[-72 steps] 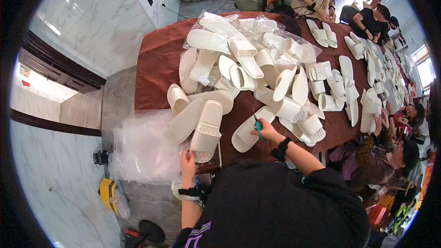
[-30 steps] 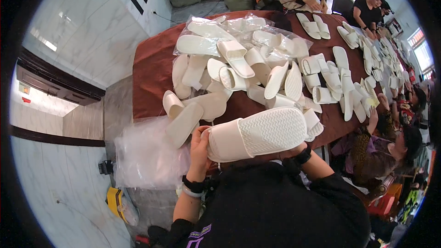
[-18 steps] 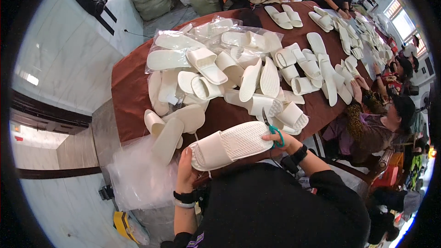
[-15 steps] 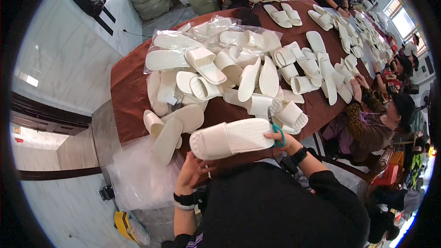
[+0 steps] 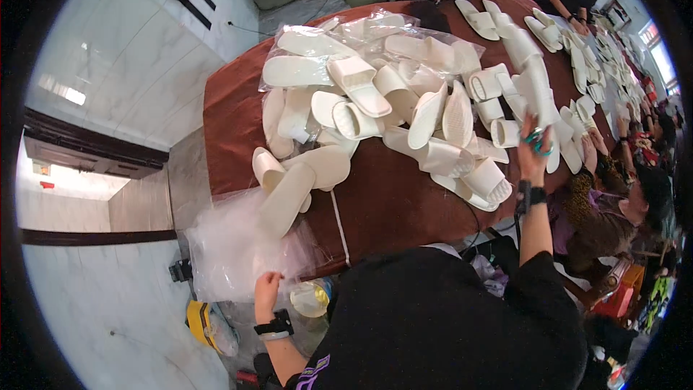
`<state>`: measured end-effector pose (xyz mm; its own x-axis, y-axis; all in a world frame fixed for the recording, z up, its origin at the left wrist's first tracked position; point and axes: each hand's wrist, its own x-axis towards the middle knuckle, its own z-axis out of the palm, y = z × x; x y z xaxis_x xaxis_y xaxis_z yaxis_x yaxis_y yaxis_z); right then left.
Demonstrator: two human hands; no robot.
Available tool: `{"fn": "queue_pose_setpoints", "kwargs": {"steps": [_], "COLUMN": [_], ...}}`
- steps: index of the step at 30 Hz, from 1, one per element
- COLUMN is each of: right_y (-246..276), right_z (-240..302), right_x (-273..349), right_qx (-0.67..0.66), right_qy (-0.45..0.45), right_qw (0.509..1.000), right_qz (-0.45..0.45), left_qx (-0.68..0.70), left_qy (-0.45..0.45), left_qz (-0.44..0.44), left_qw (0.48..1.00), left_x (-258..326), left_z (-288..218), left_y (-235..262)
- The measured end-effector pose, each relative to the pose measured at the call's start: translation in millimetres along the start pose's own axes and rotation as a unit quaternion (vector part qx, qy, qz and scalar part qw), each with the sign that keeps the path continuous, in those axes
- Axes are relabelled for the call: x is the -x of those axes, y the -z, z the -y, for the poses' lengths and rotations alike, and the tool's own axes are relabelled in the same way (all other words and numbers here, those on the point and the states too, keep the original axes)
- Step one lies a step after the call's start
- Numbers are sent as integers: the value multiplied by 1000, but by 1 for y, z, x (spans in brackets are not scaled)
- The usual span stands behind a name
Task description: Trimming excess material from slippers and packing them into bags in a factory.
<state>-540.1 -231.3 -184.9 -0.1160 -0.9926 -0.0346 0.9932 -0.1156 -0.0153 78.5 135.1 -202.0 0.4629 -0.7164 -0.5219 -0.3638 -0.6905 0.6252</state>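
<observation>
Bare brown table (image 5: 390, 202) strip along my edge. My left hand (image 5: 266, 290) pinches clear plastic bags (image 5: 231, 253) overhanging it; my right hand (image 5: 533, 150), closed around teal scissors (image 5: 538, 141), touches white slippers (image 5: 433, 112).

Black short-sleeved top with a bit of purple print near the lower hem. Bare forearms, black wristband on the left hand (image 5: 266, 295), another on the right hand (image 5: 533, 157)

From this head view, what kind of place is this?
Probably a slipper packing or finishing workshop. A long brown table is heaped with white slippers, some in clear plastic bags, and other people work along its right side. The left hand touches the bags.
</observation>
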Motion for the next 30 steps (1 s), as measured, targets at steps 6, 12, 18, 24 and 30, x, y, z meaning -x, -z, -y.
{"fn": "queue_pose_setpoints", "kwargs": {"steps": [6,12,18,24,30], "right_y": [-24,5,-7,-46,-41], "right_z": [-9,-65,-118,-138,-131], "right_x": [-29,17,57,86,104], "right_qx": [7,498,569,635,641], "right_qy": [-87,-264,-384,-371,-398], "right_qw": [996,826,726,666,646], "right_qz": [-4,9,43,123,117], "left_qx": [-297,-200,537,813,833], "left_qy": [269,130,103,114,77], "left_qz": [71,-14,110,-150,-69], "left_qw": [914,971,830,552,544], "left_x": [33,16,-86,-172,-197], "left_z": [122,90,-28,-18,-22], "left_y": [-16,-30,-86,-142,-163]}}
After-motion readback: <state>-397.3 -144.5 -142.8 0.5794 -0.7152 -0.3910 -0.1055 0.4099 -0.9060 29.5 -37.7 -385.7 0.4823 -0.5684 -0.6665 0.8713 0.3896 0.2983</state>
